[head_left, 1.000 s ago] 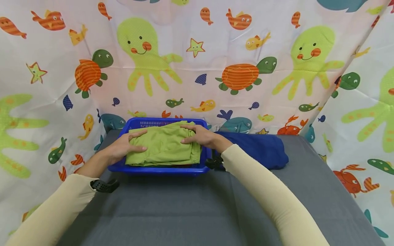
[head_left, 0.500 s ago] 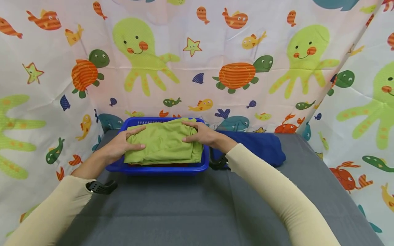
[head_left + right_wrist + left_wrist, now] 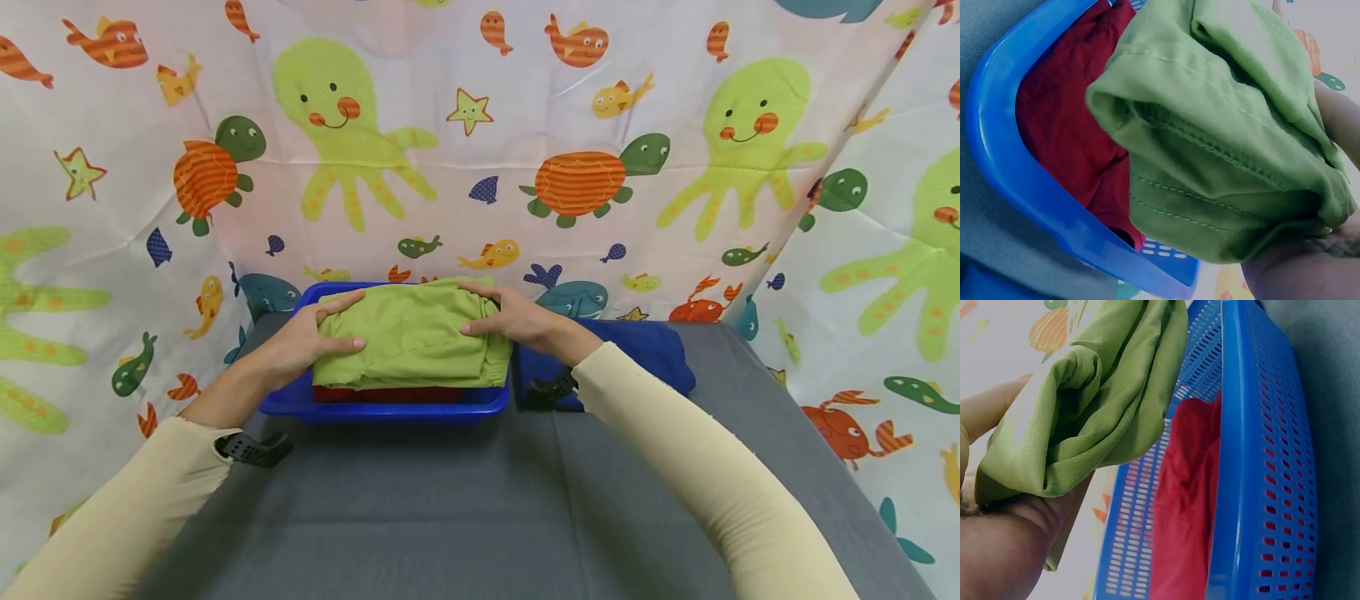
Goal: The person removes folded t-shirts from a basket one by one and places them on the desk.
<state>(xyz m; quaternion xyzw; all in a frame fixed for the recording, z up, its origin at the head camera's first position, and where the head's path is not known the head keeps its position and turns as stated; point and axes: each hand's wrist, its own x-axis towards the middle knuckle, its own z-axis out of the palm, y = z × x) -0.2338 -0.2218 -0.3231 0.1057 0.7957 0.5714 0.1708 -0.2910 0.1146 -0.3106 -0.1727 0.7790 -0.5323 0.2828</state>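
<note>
A folded green garment (image 3: pixel 412 333) with stitched hems is held between my two hands above a blue plastic basket (image 3: pixel 390 413). My left hand (image 3: pixel 300 337) grips its left end, thumb on the near face and fingers along the top. At the other end my right hand (image 3: pixel 517 317) grips it the same way. Layered folds of the green garment (image 3: pixel 1104 394) show in the left wrist view, raised over the basket. Beneath it, inside the basket, lies a red garment (image 3: pixel 1079 119), partly hidden by the green one in the head view.
A folded dark blue cloth (image 3: pixel 637 354) lies on the grey table cover (image 3: pixel 420 508) right beside the basket, partly behind my right forearm. A white curtain (image 3: pixel 465 217) printed with sea animals rises behind and at both sides.
Both hands have lifted the green garment up and slightly to the right out of the basket. The red garment beneath now shows along the front rim.
</note>
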